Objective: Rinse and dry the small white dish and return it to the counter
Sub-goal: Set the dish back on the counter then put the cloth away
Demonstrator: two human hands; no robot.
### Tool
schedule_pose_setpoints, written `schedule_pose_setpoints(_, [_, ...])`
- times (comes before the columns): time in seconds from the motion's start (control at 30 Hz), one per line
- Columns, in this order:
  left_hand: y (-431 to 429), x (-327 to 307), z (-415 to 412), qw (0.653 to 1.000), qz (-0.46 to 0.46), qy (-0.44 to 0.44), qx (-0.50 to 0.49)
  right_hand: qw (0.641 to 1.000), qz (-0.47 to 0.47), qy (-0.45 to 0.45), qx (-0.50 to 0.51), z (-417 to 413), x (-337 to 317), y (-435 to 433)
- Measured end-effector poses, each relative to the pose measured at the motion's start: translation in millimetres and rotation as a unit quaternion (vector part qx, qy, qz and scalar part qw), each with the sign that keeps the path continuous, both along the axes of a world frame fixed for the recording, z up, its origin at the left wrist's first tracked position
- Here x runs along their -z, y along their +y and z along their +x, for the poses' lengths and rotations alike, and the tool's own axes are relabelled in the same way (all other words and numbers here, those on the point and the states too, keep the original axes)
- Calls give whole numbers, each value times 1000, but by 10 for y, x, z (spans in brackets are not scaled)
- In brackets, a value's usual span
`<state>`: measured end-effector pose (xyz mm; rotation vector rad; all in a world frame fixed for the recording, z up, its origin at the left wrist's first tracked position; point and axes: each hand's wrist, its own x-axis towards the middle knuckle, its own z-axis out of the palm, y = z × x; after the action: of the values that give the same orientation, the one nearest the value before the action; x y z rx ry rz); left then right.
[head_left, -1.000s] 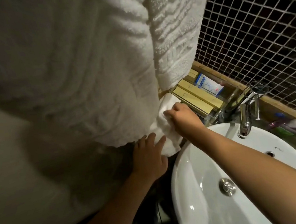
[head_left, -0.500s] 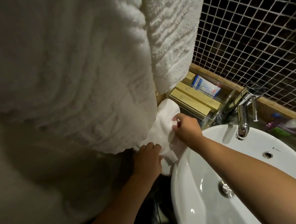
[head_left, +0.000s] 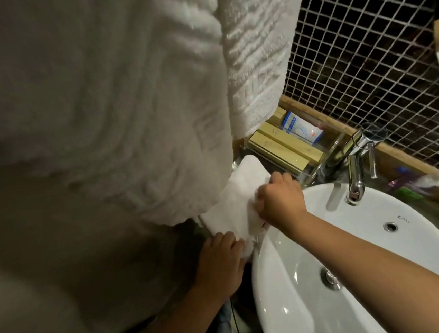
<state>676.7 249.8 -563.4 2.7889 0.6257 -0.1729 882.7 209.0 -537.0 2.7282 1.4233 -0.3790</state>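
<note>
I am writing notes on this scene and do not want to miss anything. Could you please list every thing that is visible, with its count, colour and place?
hanging towels: two, white, upper left, filling much of the view
small cloth: one, white, below the towels, at the sink's left rim
sink: one, white, lower right
faucet: one, chrome, behind the sink
drain: one, metal, in the basin
clear tray: one, transparent, on the counter left of the faucet
flat boxes: several, yellowish, in the tray
small box: one, white and blue, in the tray
tiled wall: one, dark with pale grid, upper right
small white dish: not visible
left hand: one, at the cloth's lower edge
right hand: one, fist closed on the cloth
</note>
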Motion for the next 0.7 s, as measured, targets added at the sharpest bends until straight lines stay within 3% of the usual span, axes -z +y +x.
schedule_pose_setpoints(0.13, [58,149,1,999,12,-35,-35,997,-21,68,-2,-57,76,112])
schedule_pose_setpoints(0.3, [86,364,91,997,3,-69,-34,989,73,126,16,-18,308,102])
schedule_pose_setpoints(0.6, [-85,541,341,997,33,7,-63,977,133,164,-15,310,412,350])
schedule_pose_setpoints(0.7, [-42,486,485,994,65,56,-72,984,114,123,-54,313,385,407])
